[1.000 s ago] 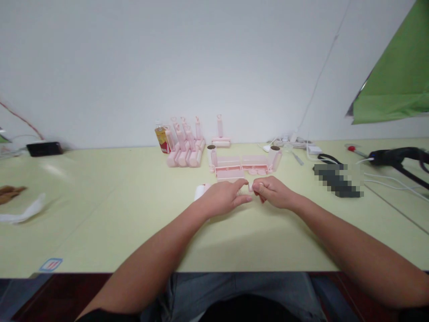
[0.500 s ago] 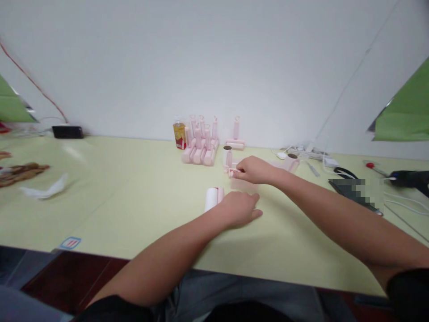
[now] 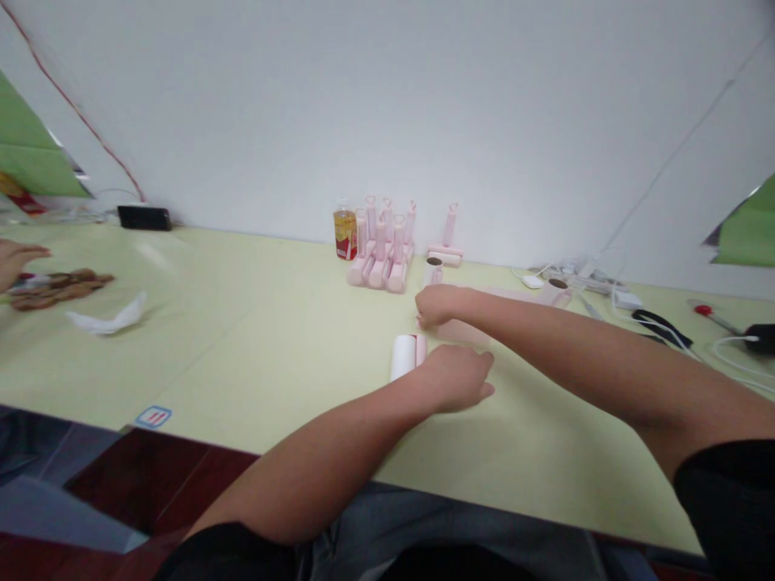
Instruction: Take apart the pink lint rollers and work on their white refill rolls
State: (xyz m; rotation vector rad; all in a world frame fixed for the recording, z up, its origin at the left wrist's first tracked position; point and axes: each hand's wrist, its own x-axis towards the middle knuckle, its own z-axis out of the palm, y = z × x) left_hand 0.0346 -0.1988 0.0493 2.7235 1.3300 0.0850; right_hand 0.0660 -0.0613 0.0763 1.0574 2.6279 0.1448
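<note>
A lint roller (image 3: 404,357), with a white roll beside a pink cover, is at my left hand (image 3: 457,377). That hand is curled palm down over where its handle appears to be, hiding it; thumb and index tips stick out to the right. Farther back, my right hand (image 3: 441,307) is closed, fingers bent down, a small pink piece (image 3: 419,321) showing at its fingertips. What the piece is remains unclear. A pale pink sheet-like thing (image 3: 465,332) shows below the right wrist. Behind that hand stands a pink-white roll (image 3: 433,270) with a dark open end.
Several pink lint rollers (image 3: 380,254) stand grouped beside a yellow-red bottle (image 3: 345,232); another roller (image 3: 449,234) stands by the wall. Another roll (image 3: 554,292), white cables (image 3: 581,274) and a black strap (image 3: 663,327) lie right. A crumpled tissue (image 3: 109,316) and another person's hand (image 3: 15,262) are left.
The view has swung to the right. My right hand has drawn down slightly toward my left hand, now covering most of the small pink piece. My left hand keeps its place by the lint roller.
</note>
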